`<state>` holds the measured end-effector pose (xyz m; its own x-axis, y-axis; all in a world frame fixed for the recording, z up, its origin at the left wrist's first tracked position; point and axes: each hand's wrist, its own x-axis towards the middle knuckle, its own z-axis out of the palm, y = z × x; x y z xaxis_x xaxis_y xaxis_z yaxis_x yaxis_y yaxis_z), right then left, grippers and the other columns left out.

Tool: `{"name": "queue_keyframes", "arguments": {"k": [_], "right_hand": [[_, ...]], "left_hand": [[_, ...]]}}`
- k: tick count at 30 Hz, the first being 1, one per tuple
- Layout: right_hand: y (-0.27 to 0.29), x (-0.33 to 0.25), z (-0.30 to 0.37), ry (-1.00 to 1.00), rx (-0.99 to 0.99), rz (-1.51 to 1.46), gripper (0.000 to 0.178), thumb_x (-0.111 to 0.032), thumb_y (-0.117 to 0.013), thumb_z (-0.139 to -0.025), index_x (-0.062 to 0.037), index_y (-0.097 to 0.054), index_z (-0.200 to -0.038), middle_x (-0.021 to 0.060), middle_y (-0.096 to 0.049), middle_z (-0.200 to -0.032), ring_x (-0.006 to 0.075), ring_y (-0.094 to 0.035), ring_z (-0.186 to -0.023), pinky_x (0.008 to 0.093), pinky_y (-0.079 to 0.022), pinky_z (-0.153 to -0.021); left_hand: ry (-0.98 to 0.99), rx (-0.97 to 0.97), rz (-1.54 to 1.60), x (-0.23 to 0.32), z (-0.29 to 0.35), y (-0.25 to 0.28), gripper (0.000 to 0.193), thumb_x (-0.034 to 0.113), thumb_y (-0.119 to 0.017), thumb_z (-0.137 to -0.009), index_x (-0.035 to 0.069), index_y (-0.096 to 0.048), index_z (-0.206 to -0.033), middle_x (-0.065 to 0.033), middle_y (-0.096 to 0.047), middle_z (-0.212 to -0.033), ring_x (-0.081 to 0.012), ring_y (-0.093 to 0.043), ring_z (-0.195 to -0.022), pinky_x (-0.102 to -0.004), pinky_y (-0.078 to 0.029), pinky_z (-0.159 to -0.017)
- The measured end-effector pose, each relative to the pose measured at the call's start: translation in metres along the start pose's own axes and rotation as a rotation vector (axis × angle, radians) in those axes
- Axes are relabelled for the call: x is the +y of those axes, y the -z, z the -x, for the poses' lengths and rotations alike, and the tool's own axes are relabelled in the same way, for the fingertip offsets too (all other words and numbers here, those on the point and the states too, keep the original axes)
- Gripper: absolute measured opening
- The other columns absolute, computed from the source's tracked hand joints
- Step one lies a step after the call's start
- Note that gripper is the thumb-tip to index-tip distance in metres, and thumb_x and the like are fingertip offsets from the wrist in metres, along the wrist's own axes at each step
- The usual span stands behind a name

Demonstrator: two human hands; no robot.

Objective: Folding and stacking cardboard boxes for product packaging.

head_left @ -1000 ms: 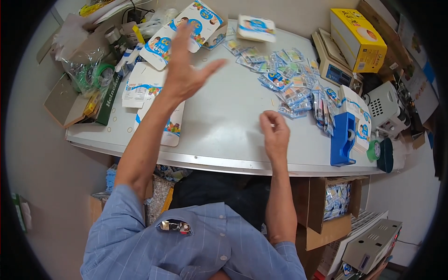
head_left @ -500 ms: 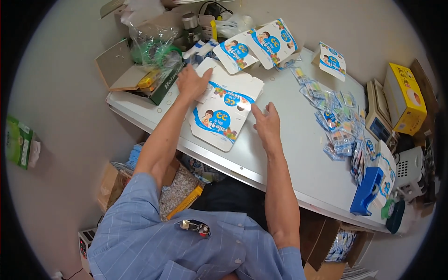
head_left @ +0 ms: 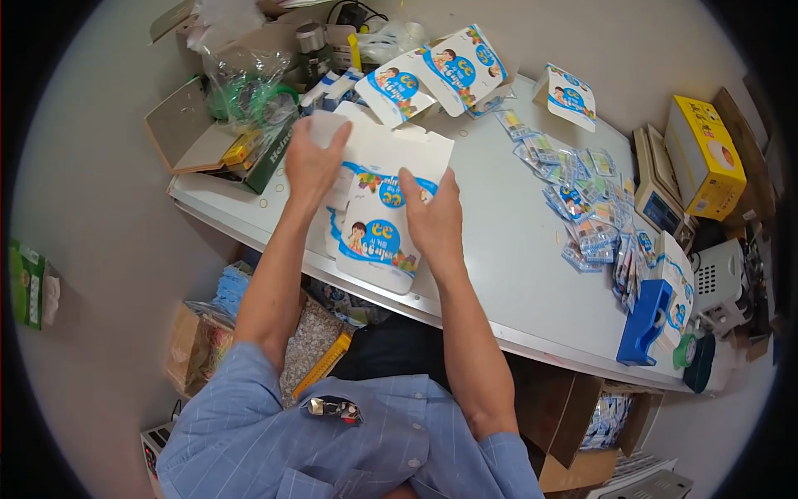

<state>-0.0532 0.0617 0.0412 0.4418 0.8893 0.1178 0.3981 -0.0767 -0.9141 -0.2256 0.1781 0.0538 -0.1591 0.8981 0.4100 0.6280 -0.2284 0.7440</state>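
Observation:
Between my hands is a flat white carton blank (head_left: 378, 241) printed in blue with a cartoon child and fruit, tilted slightly off the table. My left hand (head_left: 314, 162) is closed round its left side flaps, thumb on top. My right hand (head_left: 434, 218) grips its right edge, with the thumb across the printed face and the other fingers hidden behind. Another printed blank (head_left: 332, 231) peeks out below its left edge. Just beyond stand two folded cartons with the same print, a left one (head_left: 395, 90) and a right one (head_left: 467, 68) leaning together.
A third folded carton (head_left: 570, 100) stands at the back right. Small clear sachets (head_left: 582, 200) lie heaped on the white table (head_left: 507, 274). A blue tape dispenser (head_left: 643, 326), a scale (head_left: 657, 187) and a yellow box (head_left: 705, 158) are at right. An open green box (head_left: 266, 162) stands left.
My right hand has come in from the side and taken the carton blank's right edge. My left hand has closed on its left side. The blank has tilted up and shifted, uncovering another underneath.

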Motion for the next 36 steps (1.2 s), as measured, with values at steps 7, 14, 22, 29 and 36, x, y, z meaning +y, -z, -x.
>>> {"name": "queue_keyframes", "arguments": {"k": [7,14,22,29,36], "right_hand": [[0.069,-0.036,0.018,0.081,0.358,-0.712,0.042,-0.043,-0.074,-0.094,-0.0038,-0.058,-0.095,0.001,-0.057,-0.084,0.0077,-0.05,-0.075,0.0231,-0.043,-0.064],[0.139,0.006,0.021,0.34,0.68,-0.772,0.026,-0.028,-0.069,-0.098,-0.0055,-0.056,-0.095,0.0037,-0.059,-0.097,0.0124,-0.052,-0.093,0.0283,-0.041,-0.089],[0.152,0.037,0.052,0.253,0.669,-0.533,0.051,-0.023,-0.067,-0.095,0.0071,-0.051,-0.133,0.0132,-0.057,-0.123,0.0188,-0.052,-0.11,0.0331,-0.041,-0.101],[0.146,0.052,0.058,0.081,0.668,-0.494,0.079,-0.031,-0.081,-0.086,0.0096,-0.042,-0.141,0.0203,-0.053,-0.136,0.0273,-0.052,-0.124,0.038,-0.041,-0.107],[0.148,0.074,0.062,-0.176,0.477,-0.141,0.097,-0.026,-0.088,-0.073,0.0101,-0.036,-0.145,0.0281,-0.052,-0.137,0.0367,-0.054,-0.126,0.0406,-0.04,-0.109]], "left_hand": [[-0.387,0.27,0.735,0.079,0.07,0.037,0.066,0.006,-0.092,-0.072,0.004,-0.044,-0.116,-0.0092,-0.053,-0.11,-0.0172,-0.056,-0.1,-0.0322,-0.048,-0.089],[-0.514,0.049,1.001,0.132,0.093,-0.042,0.063,0.003,-0.092,-0.071,0.006,-0.044,-0.112,-0.0069,-0.051,-0.111,-0.0161,-0.052,-0.102,-0.031,-0.044,-0.093],[-0.252,-0.175,0.99,0.144,0.137,-0.078,0.056,-0.001,-0.084,-0.075,0.003,-0.041,-0.112,-0.0087,-0.048,-0.107,-0.0168,-0.052,-0.1,-0.0307,-0.046,-0.092],[-0.21,-0.628,0.996,0.128,0.146,-0.084,0.075,0.037,-0.061,-0.097,-0.005,-0.028,-0.149,-0.0216,-0.036,-0.149,-0.0277,-0.035,-0.141,-0.0371,-0.021,-0.12],[-0.03,-0.776,1.159,0.078,0.17,-0.131,0.085,0.05,-0.053,-0.101,-0.004,-0.019,-0.158,-0.0229,-0.034,-0.157,-0.0289,-0.037,-0.145,-0.0353,-0.025,-0.12]]}}
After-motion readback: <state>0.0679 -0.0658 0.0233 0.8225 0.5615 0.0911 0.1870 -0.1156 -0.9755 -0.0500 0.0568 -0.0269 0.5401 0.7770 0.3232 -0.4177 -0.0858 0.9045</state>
